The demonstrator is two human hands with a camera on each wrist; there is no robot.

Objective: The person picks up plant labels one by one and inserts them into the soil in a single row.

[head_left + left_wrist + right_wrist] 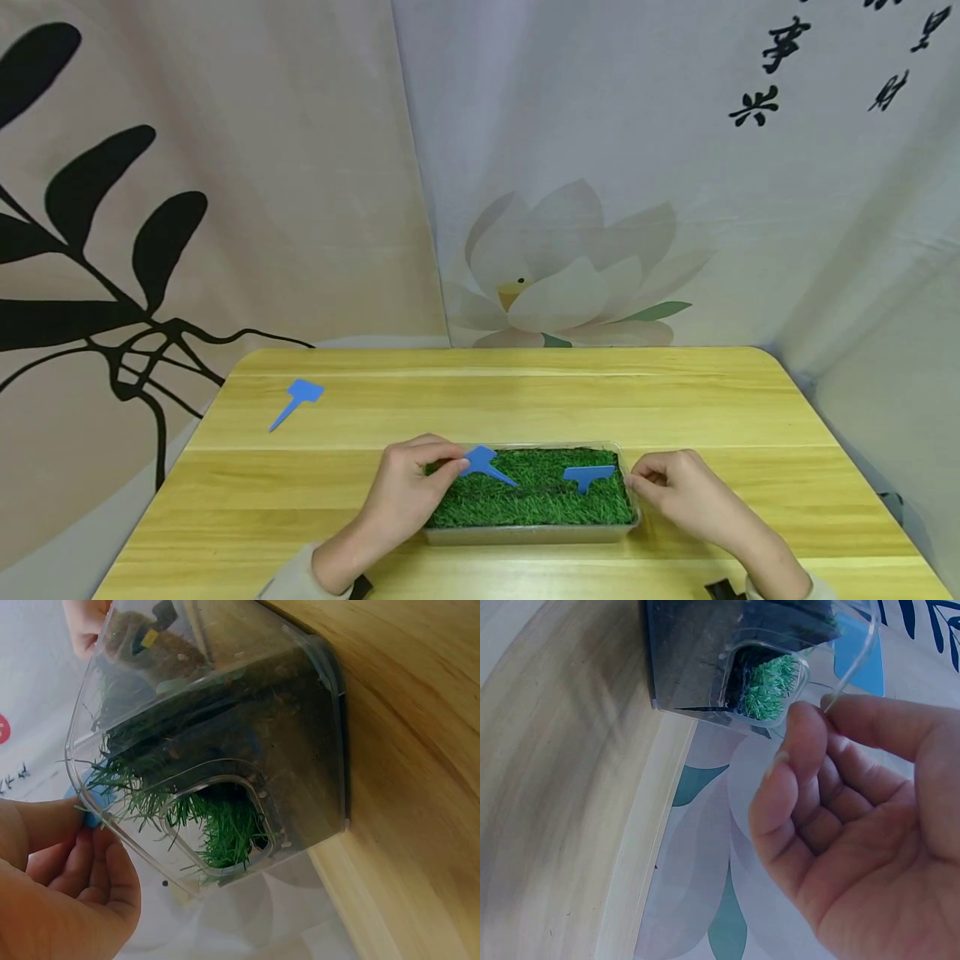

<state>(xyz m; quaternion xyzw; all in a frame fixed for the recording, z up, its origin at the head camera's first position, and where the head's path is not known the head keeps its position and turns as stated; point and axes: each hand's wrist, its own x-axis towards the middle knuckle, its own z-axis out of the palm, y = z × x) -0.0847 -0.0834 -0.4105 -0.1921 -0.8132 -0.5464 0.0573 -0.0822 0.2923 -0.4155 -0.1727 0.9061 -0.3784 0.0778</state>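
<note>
A clear plastic box (525, 536) filled with green artificial grass (525, 508) sits near the table's front. Between thumb and fingertips, my left hand (408, 483) pinches the head of a blue plant label (482, 461) over the grass's left part, its pointed stem slanting down to the right. Thumb and forefinger of my right hand (862, 802) pinch the box's right rim (864, 660). Close to that hand, a second blue plant label (588, 474) stands in the grass, its lower stem hidden. The left wrist view shows little of the held label (97, 799) behind the rim.
A third blue plant label (302, 391) lies flat at the table's back left. The wooden table (675, 392) reaches back to a printed cloth backdrop (337, 208). Dark straps (724, 590) show at both wrists.
</note>
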